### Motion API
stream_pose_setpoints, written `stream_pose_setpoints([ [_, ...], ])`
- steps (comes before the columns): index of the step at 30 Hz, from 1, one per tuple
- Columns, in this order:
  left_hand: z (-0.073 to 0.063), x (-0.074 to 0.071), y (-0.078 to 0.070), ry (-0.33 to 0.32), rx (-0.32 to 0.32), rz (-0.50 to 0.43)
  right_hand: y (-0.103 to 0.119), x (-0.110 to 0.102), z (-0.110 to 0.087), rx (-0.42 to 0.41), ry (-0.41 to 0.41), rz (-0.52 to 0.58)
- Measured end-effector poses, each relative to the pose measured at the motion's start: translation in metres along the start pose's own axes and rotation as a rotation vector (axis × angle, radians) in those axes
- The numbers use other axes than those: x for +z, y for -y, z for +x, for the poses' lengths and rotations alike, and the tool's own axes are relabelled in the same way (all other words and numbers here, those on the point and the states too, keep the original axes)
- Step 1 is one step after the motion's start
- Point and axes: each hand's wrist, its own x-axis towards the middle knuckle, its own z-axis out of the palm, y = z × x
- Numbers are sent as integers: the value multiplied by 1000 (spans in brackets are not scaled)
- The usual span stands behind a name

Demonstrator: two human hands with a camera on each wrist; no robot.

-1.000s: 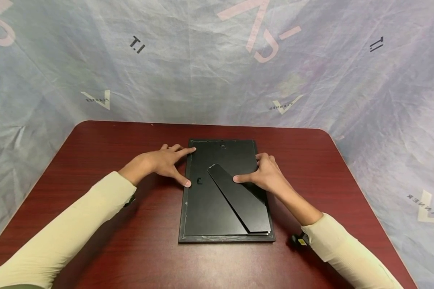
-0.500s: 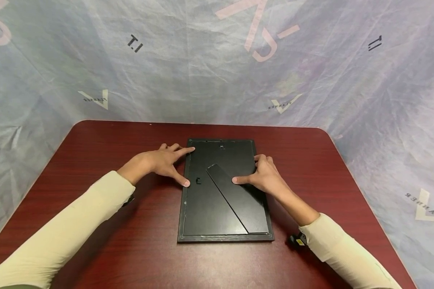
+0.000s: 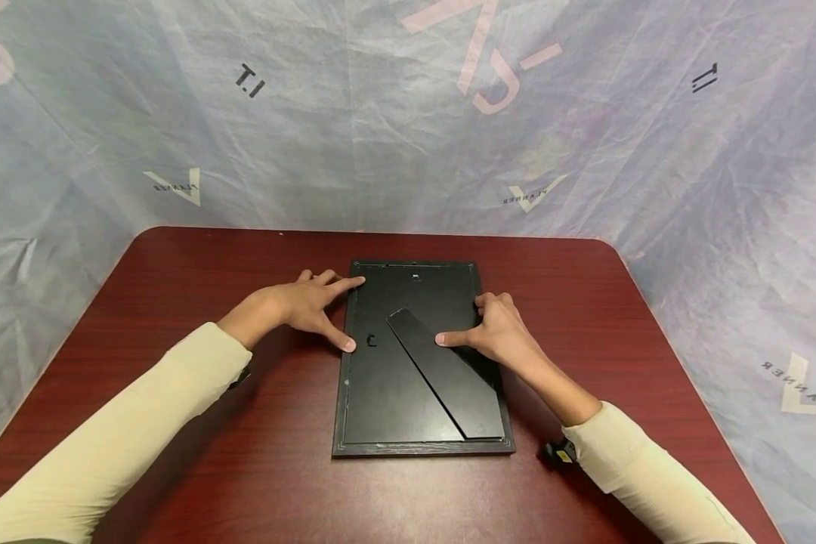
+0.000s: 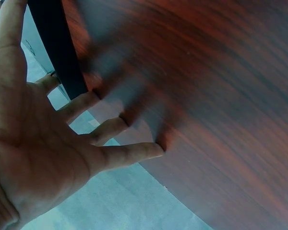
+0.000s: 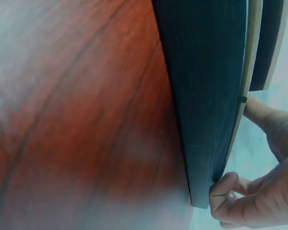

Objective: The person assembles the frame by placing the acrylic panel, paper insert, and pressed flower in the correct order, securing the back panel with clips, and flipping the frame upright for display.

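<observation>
A black picture frame (image 3: 394, 408) lies face down on the table, its hinged stand leg (image 3: 442, 378) slanting across the backing. My left hand (image 3: 306, 308) is spread at the left edge, with thumb and index fingertip on the border. In the left wrist view, that hand's other fingertips reach the tabletop beside the frame's side (image 4: 53, 43). My right hand (image 3: 506, 329) holds the right edge; its thumb presses on the stand leg. In the right wrist view, curled fingers (image 5: 225, 196) meet the frame's dark side (image 5: 206, 96), and the leg's end stands a little off the backing.
The reddish-brown wooden table (image 3: 231, 468) has rounded far corners. A grey printed cloth (image 3: 353, 113) hangs behind it and along both sides. A small black wrist device (image 3: 561, 452) sits under the right sleeve cuff.
The lower end of the stand leg stood further off the backing a second ago and now lies nearer to it. Both hands keep about the same place on the frame.
</observation>
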Motion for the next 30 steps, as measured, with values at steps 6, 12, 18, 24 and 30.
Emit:
stream_pose_setpoints([
  [6,-2,0,-1,2,9,-1,1,2,-4,-61,2,-98],
  [12,-4,-1,-1,-2,15,-1,4,3,-8,-131,10,-249],
  [18,-5,-2,-1,-7,15,-4,3,3,-10,-188,1,-283],
  [24,-3,-1,0,-4,21,-1,1,5,-12,-219,-8,-290],
  [30,-2,-2,-2,-3,23,-3,-6,17,-3,-210,-14,-328],
])
